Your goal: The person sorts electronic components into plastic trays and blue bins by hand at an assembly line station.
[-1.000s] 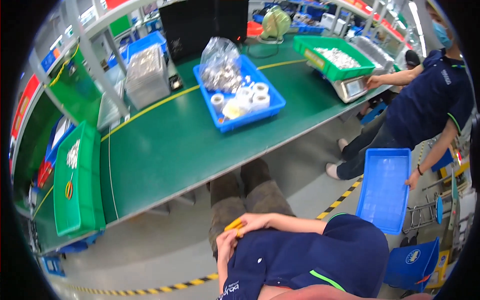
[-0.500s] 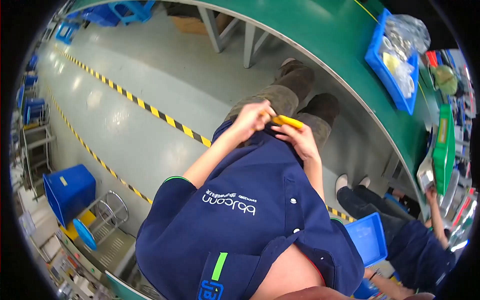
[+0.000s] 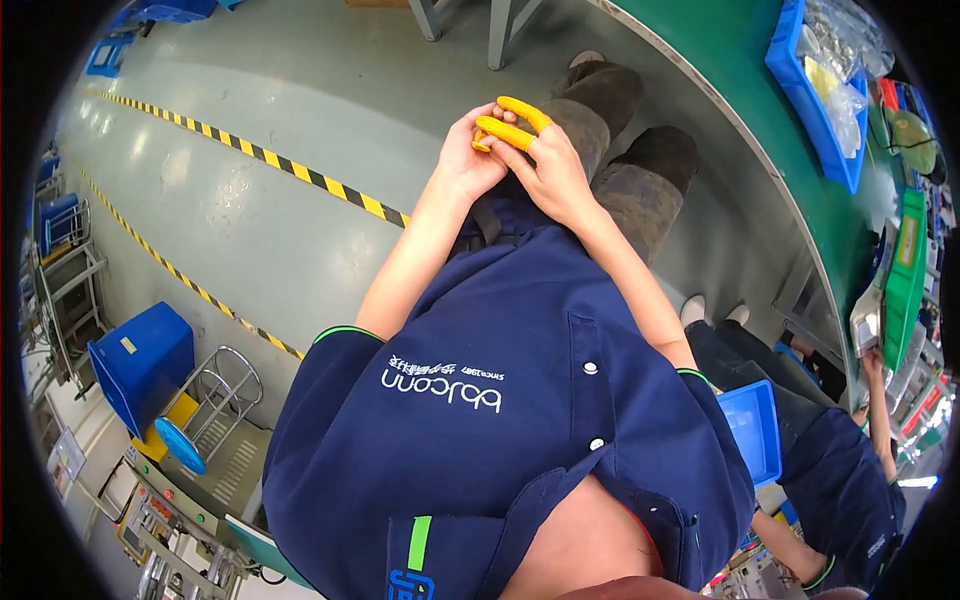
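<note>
My left hand (image 3: 468, 160) and my right hand (image 3: 557, 172) meet in front of my waist, above my thighs. Two fingers of the right hand wear yellow finger cots (image 3: 506, 133) and stretch toward the left hand. A smaller bunched yellow finger cot (image 3: 480, 141) sits by the right thumb tip, against the curled fingers of the left hand. The left fingers are closed around this spot, partly hidden behind the yellow-covered fingers. Apart from touching the left hand, the right fingers are extended.
A green worktable (image 3: 690, 50) curves along the right, carrying a blue tray (image 3: 815, 100) of bagged parts. A co-worker (image 3: 835, 480) sits at the lower right near a blue bin (image 3: 752, 432). At left stand a blue crate (image 3: 145, 365) and a round stool (image 3: 180, 445); striped tape (image 3: 270, 158) crosses the floor.
Both hands have moved up and left in the picture, away from my body. Two yellow-covered right fingers now show, where one was visible before. The view has shifted slightly.
</note>
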### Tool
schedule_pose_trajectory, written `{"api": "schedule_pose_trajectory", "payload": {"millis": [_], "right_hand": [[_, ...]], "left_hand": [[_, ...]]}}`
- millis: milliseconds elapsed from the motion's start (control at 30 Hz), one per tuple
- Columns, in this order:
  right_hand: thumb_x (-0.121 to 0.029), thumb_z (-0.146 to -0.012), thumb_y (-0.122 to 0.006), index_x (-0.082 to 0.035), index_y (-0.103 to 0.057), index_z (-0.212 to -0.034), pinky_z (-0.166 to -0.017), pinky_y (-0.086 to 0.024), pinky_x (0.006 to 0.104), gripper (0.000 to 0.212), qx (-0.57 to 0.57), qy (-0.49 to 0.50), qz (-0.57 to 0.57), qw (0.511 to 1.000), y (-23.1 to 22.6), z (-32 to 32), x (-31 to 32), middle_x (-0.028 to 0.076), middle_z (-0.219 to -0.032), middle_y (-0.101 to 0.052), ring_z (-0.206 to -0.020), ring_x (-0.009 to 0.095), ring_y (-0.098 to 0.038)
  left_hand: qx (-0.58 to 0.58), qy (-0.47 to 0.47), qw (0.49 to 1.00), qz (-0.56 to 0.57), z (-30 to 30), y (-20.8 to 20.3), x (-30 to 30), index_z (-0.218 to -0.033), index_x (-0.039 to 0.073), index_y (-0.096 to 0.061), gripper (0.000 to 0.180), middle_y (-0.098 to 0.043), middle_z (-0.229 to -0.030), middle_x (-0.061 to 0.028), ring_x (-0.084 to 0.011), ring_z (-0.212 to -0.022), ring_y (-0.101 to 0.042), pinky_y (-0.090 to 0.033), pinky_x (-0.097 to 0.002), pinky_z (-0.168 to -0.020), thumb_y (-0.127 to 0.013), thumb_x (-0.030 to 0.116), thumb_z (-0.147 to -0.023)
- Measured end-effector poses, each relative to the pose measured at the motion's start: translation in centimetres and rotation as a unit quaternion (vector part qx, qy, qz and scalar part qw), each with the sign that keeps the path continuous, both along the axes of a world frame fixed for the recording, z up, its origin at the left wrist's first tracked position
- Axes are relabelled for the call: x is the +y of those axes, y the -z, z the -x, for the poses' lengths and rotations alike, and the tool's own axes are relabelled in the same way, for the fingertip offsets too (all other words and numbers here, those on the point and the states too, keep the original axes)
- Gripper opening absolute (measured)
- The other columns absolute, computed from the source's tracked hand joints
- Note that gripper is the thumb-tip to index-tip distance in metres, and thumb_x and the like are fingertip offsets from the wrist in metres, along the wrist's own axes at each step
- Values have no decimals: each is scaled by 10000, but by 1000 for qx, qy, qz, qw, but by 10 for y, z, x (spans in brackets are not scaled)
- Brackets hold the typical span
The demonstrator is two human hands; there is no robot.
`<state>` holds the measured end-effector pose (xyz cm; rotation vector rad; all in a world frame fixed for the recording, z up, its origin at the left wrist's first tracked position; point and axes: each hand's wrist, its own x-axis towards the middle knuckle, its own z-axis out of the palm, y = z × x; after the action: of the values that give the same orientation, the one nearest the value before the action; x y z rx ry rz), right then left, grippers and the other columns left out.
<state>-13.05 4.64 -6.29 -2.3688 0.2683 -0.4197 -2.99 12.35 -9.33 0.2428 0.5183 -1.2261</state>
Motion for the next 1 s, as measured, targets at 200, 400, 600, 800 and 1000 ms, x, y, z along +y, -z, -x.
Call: {"api": "schedule_pose_trajectory", "payload": {"millis": [200, 400, 600, 800, 1000], "right_hand": [[-174, -710, -628, -89, -656, -876, -794, -442, 327, 189, -57, 97, 9, 994, 3, 0, 5, 66, -1013, -592, -928, 241, -539], [-178, -719, -609, -73, -640, -917, -821, -436, 335, 226, -16, 101, 47, 994, -2, 1, 12, 73, -1030, -590, -960, 231, -531], [-210, -764, -592, -59, -582, -1044, -870, -406, 354, 318, -28, 71, -25, 997, -8, 7, 9, 82, -1097, -557, -1015, 245, -507], [-291, -821, -533, -137, -601, -1017, -759, -445, 348, 258, -13, -91, 54, 994, -3, 3, -9, 65, -931, -608, -874, 234, -562], [-301, -843, -484, -111, -609, -974, -536, -475, 333, 262, 50, -177, -114, 976, -18, -7, 6, 83, -601, -610, -549, 235, -598]], "left_hand": [[-94, 42, 994, 39, 22, 15, 1, -876, 48, -502, 204, -539, -805, -57, -157, -733, -523, -464, -279, -680, -363, 195, -904], [-62, 65, 994, 56, 9, 19, 5, -949, 34, -522, 222, -566, -928, -72, -179, -852, -554, -465, -297, -777, -384, 202, -904], [-98, 63, 982, -150, -4, 6, 11, -862, 50, -515, 166, -540, -743, -57, -139, -581, -508, -452, -228, -521, -435, 195, -882], [-494, 12, 845, -202, -30, -33, 32, -909, 38, -495, 174, -463, -665, 7, -40, -456, -293, -271, -160, -437, -414, 192, -916], [-791, 197, 538, -216, -43, -62, 41, -1008, 75, -603, 217, -491, -582, -22, -77, -548, -466, -388, -259, -500, -457, 170, -879]]}}
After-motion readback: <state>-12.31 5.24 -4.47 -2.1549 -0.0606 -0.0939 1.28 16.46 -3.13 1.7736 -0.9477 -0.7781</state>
